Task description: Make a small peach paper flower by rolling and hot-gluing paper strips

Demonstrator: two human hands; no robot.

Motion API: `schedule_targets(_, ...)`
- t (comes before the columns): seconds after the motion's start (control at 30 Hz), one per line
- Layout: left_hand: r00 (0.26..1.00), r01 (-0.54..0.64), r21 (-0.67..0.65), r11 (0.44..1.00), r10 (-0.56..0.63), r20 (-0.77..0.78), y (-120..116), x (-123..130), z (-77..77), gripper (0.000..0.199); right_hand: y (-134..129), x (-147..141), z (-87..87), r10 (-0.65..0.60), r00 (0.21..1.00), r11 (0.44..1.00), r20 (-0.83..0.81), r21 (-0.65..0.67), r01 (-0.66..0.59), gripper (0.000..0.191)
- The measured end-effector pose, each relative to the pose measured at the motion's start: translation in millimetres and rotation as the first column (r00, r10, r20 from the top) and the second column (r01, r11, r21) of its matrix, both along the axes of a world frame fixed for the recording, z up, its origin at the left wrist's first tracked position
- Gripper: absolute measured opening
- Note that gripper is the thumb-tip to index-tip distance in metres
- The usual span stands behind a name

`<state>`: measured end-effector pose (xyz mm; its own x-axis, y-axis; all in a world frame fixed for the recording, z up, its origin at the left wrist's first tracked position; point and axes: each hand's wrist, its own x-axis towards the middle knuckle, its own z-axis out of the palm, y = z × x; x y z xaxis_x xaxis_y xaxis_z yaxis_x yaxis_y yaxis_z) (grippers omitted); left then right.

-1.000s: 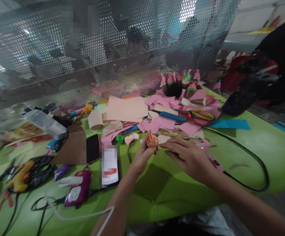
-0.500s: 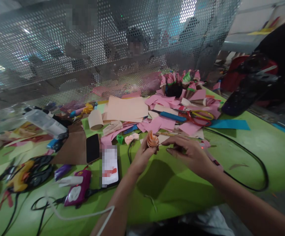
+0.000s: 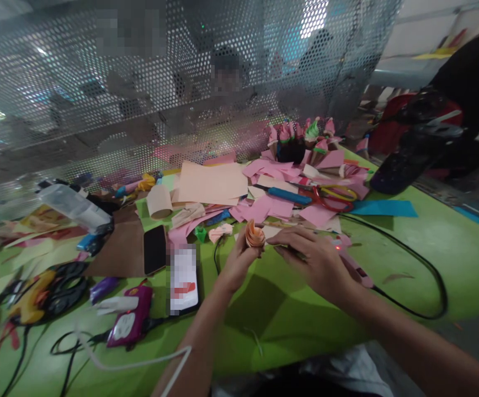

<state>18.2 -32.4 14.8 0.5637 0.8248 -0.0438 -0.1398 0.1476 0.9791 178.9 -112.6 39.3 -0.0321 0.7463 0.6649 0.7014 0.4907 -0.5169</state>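
My left hand (image 3: 239, 262) is closed around a peach-coloured swirled paper ice cream (image 3: 255, 236), its pleated top showing above the fingers. Its lower part is hidden in the grip. Just to the right, my right hand (image 3: 309, 256) hovers with fingers stretched toward the swirl, apart from it, and I see nothing held in it. Beside that hand, partly behind it, a pink glue gun (image 3: 357, 270) with a red light lies on the green table (image 3: 318, 336). A crumpled pale pink paper piece (image 3: 221, 232) and a green one (image 3: 200, 234) lie left of my left hand.
Finished paper ice creams (image 3: 312, 132) stand at the back. Before them lie pink paper scraps (image 3: 264, 209), scissors (image 3: 333, 199) and a blue-handled cutter (image 3: 289, 196). Two phones, one with a lit screen (image 3: 185, 278), lie left. A black cable (image 3: 444, 281) loops right, near a dark bottle (image 3: 405, 160).
My right hand has moved slightly left and its fingers have come closer together. The left hand still holds the paper swirl, nearly unmoved. The whole view has shifted a little.
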Motion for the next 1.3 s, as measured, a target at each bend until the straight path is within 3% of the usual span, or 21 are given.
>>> schedule_targets(0.2,0.996,-0.009,0.018,1.0,0.01,-0.087,-4,3,9.5,0.057,5,-6,-1.1,-0.048,0.988,0.997,0.147,0.065,0.039,0.017)
schedule_targets(0.4,0.992,-0.041,0.009,0.999,0.042,-0.115,-5,4,9.1,0.05,10,-7,-3.8,-0.079,0.974,0.994,0.21,0.091,0.061,0.017)
schedule_targets(0.67,0.994,-0.052,-0.022,0.998,0.05,-0.096,-3,4,3.3,0.037,10,-6,-4.7,-0.031,0.993,1.0,0.114,0.01,0.03,0.017)
schedule_targets(1.03,0.998,-0.049,-0.112,0.993,0.044,-0.04,-1,5,0.6,0.045,11,-4,-4.2,-0.021,1.0,0.999,0.019,-0.044,0.021,0.018)
schedule_targets(1.3,0.998,-0.048,-0.118,0.992,0.045,-0.032,-1,4,-1.7,0.038,13,-5,-2.1,0.008,1.0,0.999,-0.025,-0.049,-0.009,0.017)
